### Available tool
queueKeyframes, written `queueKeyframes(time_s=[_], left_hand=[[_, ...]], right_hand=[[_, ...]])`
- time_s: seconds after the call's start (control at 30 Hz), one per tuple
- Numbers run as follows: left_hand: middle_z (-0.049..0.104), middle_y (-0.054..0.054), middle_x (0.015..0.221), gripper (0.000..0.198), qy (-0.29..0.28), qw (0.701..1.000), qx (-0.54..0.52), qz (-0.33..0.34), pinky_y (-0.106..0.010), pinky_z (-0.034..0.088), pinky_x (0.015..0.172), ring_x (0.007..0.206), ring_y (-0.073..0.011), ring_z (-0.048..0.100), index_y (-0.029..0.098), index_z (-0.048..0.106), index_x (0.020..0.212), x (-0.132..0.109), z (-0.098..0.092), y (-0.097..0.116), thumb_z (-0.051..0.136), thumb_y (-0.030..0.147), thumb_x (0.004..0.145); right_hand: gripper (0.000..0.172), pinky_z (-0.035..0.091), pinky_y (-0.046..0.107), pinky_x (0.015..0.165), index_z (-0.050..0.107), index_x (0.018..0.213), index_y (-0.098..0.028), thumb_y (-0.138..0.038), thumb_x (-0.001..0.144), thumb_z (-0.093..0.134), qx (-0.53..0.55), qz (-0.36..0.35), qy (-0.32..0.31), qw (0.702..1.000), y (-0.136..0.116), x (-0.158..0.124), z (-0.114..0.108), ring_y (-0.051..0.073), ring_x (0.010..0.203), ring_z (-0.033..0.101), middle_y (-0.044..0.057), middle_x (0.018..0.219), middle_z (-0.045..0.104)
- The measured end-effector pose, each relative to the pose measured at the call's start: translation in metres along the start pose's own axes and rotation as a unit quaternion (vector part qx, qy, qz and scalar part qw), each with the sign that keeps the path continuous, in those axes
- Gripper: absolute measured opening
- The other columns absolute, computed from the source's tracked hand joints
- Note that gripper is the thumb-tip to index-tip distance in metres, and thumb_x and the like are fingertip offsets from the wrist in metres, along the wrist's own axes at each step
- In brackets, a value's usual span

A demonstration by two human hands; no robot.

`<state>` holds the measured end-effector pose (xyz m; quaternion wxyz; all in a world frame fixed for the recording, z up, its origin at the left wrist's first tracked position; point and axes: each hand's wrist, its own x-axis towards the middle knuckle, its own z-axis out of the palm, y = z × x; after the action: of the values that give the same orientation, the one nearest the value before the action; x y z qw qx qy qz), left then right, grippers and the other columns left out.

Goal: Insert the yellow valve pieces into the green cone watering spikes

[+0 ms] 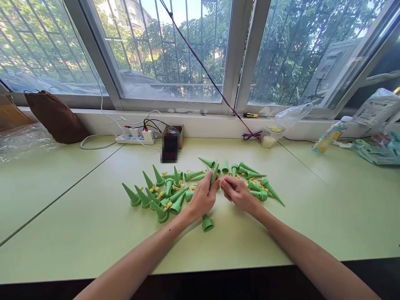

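Note:
My left hand (204, 193) is closed around a green plastic cone-shaped spike (215, 173), its tip pointing up and away. Close beside it, my right hand (237, 191) pinches a small yellow piece (222, 183), mostly hidden by the fingers. On the table to the left, several green spikes (159, 176) stand upright on their wide ends, with small yellow valve-like pieces (168, 206) among them. More green spikes (273, 192) lie on their sides to the right. Under my left forearm, one green spike (208, 225) lies with its open end towards me.
A power strip (136, 138) with cables and a small box (178, 135) stand at the back by the window. Behind on the right are a plastic cup in a bag (269, 139) and a bottle (329, 135). A brown pouch (58, 116) leans at the back left.

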<state>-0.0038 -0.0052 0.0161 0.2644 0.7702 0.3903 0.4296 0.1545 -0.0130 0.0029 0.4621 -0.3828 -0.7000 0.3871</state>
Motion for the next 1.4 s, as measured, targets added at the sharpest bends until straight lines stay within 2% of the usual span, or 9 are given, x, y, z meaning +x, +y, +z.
queueKeyframes(time_s=[0.37, 0.6, 0.73, 0.8, 0.87, 1.0, 1.17, 1.27, 1.4], left_hand=[[0.057, 0.002, 0.070, 0.014, -0.013, 1.000, -0.012, 0.000, -0.024, 0.038, 0.060, 0.060, -0.0113, 0.049, 0.019, 0.047, 0.089, 0.0002, -0.0011, 0.0004, 0.042, 0.030, 0.097], [0.060, 0.001, 0.074, 0.012, 0.001, 1.000, 0.014, 0.012, -0.024, 0.038, 0.062, 0.062, -0.0122, 0.052, 0.019, 0.049, 0.090, 0.0010, -0.0007, 0.0005, 0.043, 0.028, 0.096], [0.061, 0.000, 0.078, 0.013, 0.002, 0.999, 0.024, 0.027, -0.024, 0.038, 0.064, 0.065, -0.0128, 0.053, 0.020, 0.046, 0.087, 0.0008, 0.0003, 0.0017, 0.043, 0.028, 0.096], [0.060, 0.000, 0.076, 0.015, -0.026, 0.998, 0.043, 0.043, -0.025, 0.037, 0.064, 0.065, -0.0131, 0.051, 0.020, 0.045, 0.084, -0.0006, 0.0014, 0.0025, 0.042, 0.028, 0.097], [0.057, 0.001, 0.073, 0.016, -0.065, 0.995, 0.059, 0.056, -0.025, 0.035, 0.063, 0.063, -0.0132, 0.049, 0.021, 0.045, 0.084, -0.0025, 0.0028, 0.0028, 0.040, 0.027, 0.097], [0.058, 0.001, 0.074, 0.014, -0.102, 0.991, 0.059, 0.063, -0.024, 0.033, 0.062, 0.064, -0.0130, 0.048, 0.021, 0.048, 0.088, -0.0045, 0.0050, 0.0015, 0.039, 0.024, 0.097], [0.054, 0.002, 0.070, 0.017, -0.074, 0.994, 0.071, 0.040, -0.024, 0.032, 0.062, 0.062, -0.0127, 0.045, 0.020, 0.045, 0.081, -0.0022, 0.0057, -0.0022, 0.042, 0.027, 0.096], [0.053, 0.002, 0.068, 0.017, -0.072, 0.994, 0.081, 0.034, -0.025, 0.032, 0.061, 0.061, -0.0129, 0.045, 0.020, 0.045, 0.079, -0.0019, 0.0069, -0.0037, 0.043, 0.027, 0.095], [0.059, 0.000, 0.073, 0.011, -0.083, 0.993, 0.071, 0.038, -0.025, 0.036, 0.063, 0.064, -0.0142, 0.050, 0.020, 0.050, 0.089, -0.0039, 0.0084, -0.0029, 0.043, 0.025, 0.095]], right_hand=[[0.041, 0.026, 0.024, 0.047, 0.037, 0.064, -0.020, -0.043, 0.099, 0.043, -0.002, -0.005, -0.006, 1.000, 0.0004, -0.0008, -0.0020, 0.008, 0.048, 0.031, -0.005, 0.057, 0.036], [0.044, 0.026, 0.024, 0.045, 0.038, 0.063, -0.020, -0.047, 0.098, 0.043, -0.002, 0.000, -0.005, 1.000, 0.0017, 0.0006, -0.0016, 0.008, 0.047, 0.032, -0.005, 0.055, 0.037], [0.044, 0.028, 0.024, 0.044, 0.043, 0.065, -0.020, -0.051, 0.096, 0.044, 0.020, 0.009, 0.065, 0.998, 0.0003, 0.0022, -0.0018, 0.009, 0.046, 0.034, -0.005, 0.054, 0.039], [0.039, 0.029, 0.024, 0.044, 0.047, 0.072, -0.020, -0.051, 0.096, 0.045, 0.040, 0.006, 0.115, 0.993, -0.0010, 0.0022, -0.0029, 0.009, 0.046, 0.034, -0.006, 0.053, 0.038], [0.035, 0.029, 0.023, 0.044, 0.051, 0.078, -0.020, -0.050, 0.096, 0.047, 0.045, -0.011, 0.137, 0.989, -0.0014, 0.0014, -0.0043, 0.010, 0.047, 0.035, -0.006, 0.054, 0.039], [0.031, 0.032, 0.024, 0.047, 0.053, 0.079, -0.020, -0.046, 0.096, 0.048, 0.018, -0.049, 0.139, 0.989, 0.0003, -0.0010, -0.0055, 0.010, 0.049, 0.037, -0.005, 0.057, 0.041], [0.032, 0.032, 0.024, 0.045, 0.049, 0.076, -0.021, -0.043, 0.099, 0.043, 0.026, -0.062, 0.150, 0.986, -0.0010, -0.0033, -0.0043, 0.010, 0.047, 0.038, -0.005, 0.055, 0.040], [0.027, 0.036, 0.023, 0.047, 0.049, 0.078, -0.021, -0.041, 0.096, 0.050, -0.024, -0.069, 0.150, 0.986, -0.0033, -0.0041, -0.0034, 0.010, 0.049, 0.042, -0.005, 0.059, 0.044], [0.021, 0.041, 0.024, 0.051, 0.053, 0.084, -0.020, -0.039, 0.093, 0.055, -0.092, -0.066, 0.149, 0.982, -0.0054, -0.0049, -0.0023, 0.011, 0.054, 0.047, -0.003, 0.066, 0.050]])
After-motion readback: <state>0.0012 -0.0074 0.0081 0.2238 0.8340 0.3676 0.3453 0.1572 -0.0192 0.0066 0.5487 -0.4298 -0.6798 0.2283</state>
